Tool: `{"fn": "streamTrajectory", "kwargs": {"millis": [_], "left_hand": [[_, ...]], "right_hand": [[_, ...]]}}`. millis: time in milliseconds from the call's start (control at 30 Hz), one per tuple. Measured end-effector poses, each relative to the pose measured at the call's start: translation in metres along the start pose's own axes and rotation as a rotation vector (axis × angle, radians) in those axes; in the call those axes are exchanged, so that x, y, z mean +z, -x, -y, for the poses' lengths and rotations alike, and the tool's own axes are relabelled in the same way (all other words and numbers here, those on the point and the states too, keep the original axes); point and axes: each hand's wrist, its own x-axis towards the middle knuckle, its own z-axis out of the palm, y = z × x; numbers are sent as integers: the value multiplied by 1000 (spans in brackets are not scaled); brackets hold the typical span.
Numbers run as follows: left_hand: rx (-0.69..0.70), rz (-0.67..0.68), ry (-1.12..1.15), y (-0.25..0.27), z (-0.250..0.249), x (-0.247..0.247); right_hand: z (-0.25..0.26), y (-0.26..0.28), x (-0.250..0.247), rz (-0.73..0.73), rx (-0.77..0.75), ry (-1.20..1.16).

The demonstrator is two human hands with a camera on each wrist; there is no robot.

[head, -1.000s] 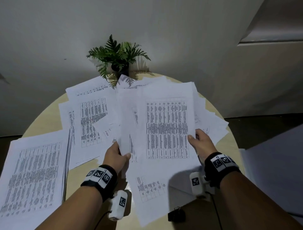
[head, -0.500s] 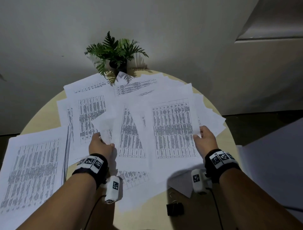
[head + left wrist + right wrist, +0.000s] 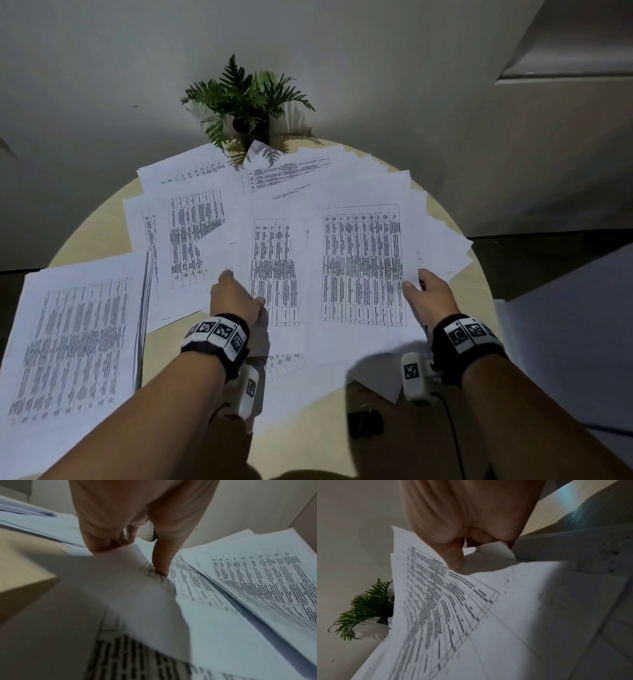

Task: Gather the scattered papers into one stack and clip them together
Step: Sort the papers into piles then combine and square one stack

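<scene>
Printed white papers (image 3: 195, 236) lie scattered over a round light-wood table (image 3: 92, 236). My right hand (image 3: 419, 284) grips the right edge of a bundle of sheets (image 3: 363, 267), with the thumb (image 3: 453, 557) on top and the fingers underneath. My left hand (image 3: 239, 291) pinches the edge of a loose sheet (image 3: 274, 270) beside that bundle, thumb (image 3: 161, 563) pressed onto it and fingers curled below. A black binder clip (image 3: 364, 423) lies on the table near the front edge, between my forearms. A neater stack of papers (image 3: 75, 342) rests at the left.
A small potted fern (image 3: 246, 102) stands at the table's far edge against the wall, its fronds over the farthest sheets. Papers overhang the table's right rim (image 3: 455, 253). A pale surface (image 3: 575, 342) sits to the right of the table.
My left hand let go of the raised bundle, dropped to the loose sheets on the left and now pinches one. The bundle in my right hand has sunk lower and shifted right.
</scene>
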Motion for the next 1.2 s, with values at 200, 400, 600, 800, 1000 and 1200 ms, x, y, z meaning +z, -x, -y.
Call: {"fn": "streamTrajectory", "kwargs": {"millis": [200,400,600,800,1000,1200], "left_hand": [[167,-119,249,9,-5,0],[138,137,655,47,-31,15],[188,95,222,44,-32,29],[126,68,-156,23,-14,24],[194,72,121,23,-36,34],[43,67,354,11,-50,33]], "right_hand": [[-3,-4,0,13,5,-259],[1,-3,4,130,6,-475],[-8,-10,-1,-59,20,-190],[-31,-14,-26,-324,182,-42],[-36,-6,-22,-298,205,-97],[-38,-2,-29,-339,157,-85]]}}
